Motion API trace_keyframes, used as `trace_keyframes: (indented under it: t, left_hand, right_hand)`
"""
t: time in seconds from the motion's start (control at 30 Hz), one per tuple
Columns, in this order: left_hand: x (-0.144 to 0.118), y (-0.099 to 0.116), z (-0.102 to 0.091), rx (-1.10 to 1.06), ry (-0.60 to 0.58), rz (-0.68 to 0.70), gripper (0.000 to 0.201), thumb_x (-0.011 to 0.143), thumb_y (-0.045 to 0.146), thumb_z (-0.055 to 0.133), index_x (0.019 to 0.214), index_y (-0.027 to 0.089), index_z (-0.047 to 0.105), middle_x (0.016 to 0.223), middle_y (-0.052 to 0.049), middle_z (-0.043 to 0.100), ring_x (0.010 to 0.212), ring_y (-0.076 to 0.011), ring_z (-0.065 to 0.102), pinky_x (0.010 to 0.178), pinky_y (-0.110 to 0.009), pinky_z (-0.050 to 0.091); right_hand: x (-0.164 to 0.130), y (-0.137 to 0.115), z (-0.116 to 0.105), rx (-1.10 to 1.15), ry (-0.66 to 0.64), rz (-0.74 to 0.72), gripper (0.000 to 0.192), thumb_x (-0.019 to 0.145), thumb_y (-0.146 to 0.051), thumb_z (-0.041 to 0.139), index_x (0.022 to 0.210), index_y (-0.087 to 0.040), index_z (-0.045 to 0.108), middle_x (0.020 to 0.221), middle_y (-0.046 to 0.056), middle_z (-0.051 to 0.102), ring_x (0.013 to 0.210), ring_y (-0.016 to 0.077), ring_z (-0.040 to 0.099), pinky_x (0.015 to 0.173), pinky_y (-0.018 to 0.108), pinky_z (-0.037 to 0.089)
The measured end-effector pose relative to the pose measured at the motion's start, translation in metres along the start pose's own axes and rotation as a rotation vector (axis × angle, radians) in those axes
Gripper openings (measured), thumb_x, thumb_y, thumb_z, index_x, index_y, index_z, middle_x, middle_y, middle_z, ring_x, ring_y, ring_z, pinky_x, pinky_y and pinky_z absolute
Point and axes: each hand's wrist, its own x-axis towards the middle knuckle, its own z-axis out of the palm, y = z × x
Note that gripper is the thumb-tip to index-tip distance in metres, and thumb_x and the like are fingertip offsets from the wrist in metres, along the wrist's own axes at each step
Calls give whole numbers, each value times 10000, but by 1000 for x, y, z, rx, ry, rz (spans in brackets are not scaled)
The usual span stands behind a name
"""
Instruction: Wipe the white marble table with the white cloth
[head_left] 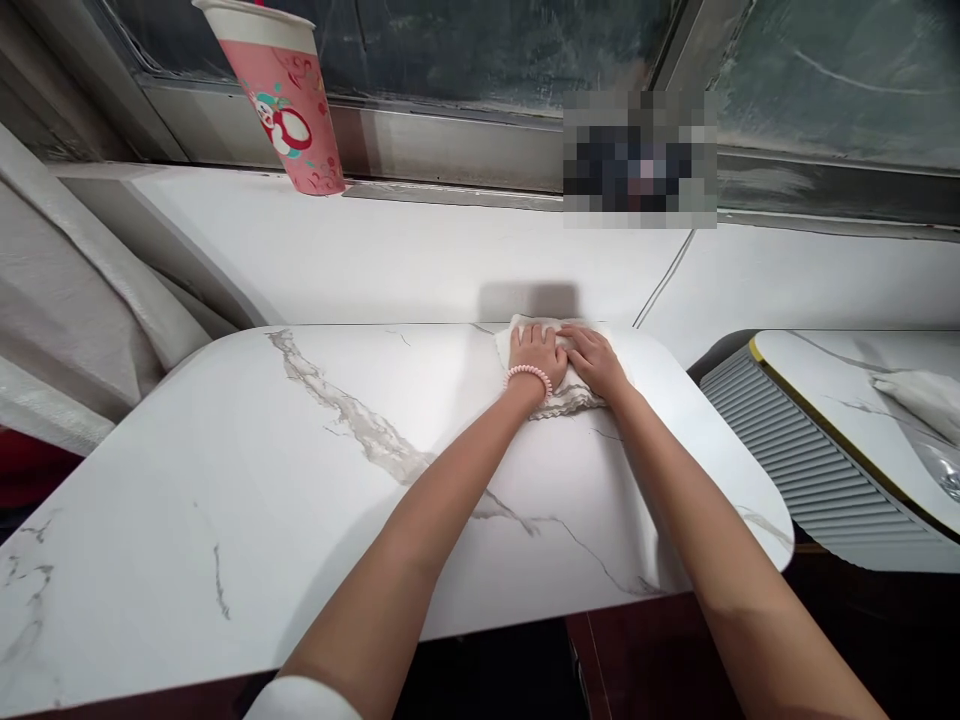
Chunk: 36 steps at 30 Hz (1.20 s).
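A white cloth (564,398) lies bunched at the far edge of a white marble-look table (300,480). My left hand (534,355), with a pink bead bracelet on its wrist, presses flat on the cloth. My right hand (594,358) rests right beside it on the same cloth, fingers spread over the fabric. Both arms reach forward across the tabletop.
A pink paper cup (285,100) stands on the white window ledge (420,250) at the back left. A second marble-look table (847,400) with a ribbed grey side and a white cloth (926,395) sits to the right. Grey fabric hangs at the left.
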Motion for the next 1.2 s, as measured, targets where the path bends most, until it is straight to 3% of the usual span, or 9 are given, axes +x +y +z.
trace_keyframes:
  t: [0.23,0.5,0.67,0.93,1.2]
  left_hand:
    - [-64,23,-12,28,-48,23,533,984,311,282,1448,93,428,1521,-145,431,1429,-261,334,1212,-477,171]
    - [-157,65,-23,48,-102,94,588,984,356,288,1481,55,379,1546,-189,376,1456,-323,285,1212,-527,159]
    - [-192,93,-27,21,-159,132,621,983,383,278,1494,37,349,1565,-197,336,1468,-346,251,1213,-560,133]
    - [-192,116,-19,-2,-111,189,625,965,377,354,1468,7,378,1526,-246,379,1440,-385,295,1191,-596,173]
    - [-149,126,-5,-48,-81,222,578,960,358,365,1436,37,428,1497,-227,426,1414,-356,333,1186,-573,193]
  right_hand:
    - [-59,-33,-26,0,-39,-32,356,920,-321,406,1196,-222,608,1340,103,607,1267,296,520,1096,535,370]
    - [-155,-71,-76,25,-138,-99,420,963,-373,408,1363,-270,489,1428,100,518,1354,299,440,1130,573,324]
    - [-199,-79,-102,6,-188,-46,432,968,-377,412,1392,-305,448,1467,76,483,1381,300,408,1139,591,303]
    - [-210,-58,-117,61,-127,-14,388,923,-362,476,1293,-285,565,1382,81,566,1323,312,481,1110,558,358]
    - [-187,-28,-117,41,-50,50,339,910,-347,477,1215,-297,616,1288,64,631,1264,308,535,1073,536,396]
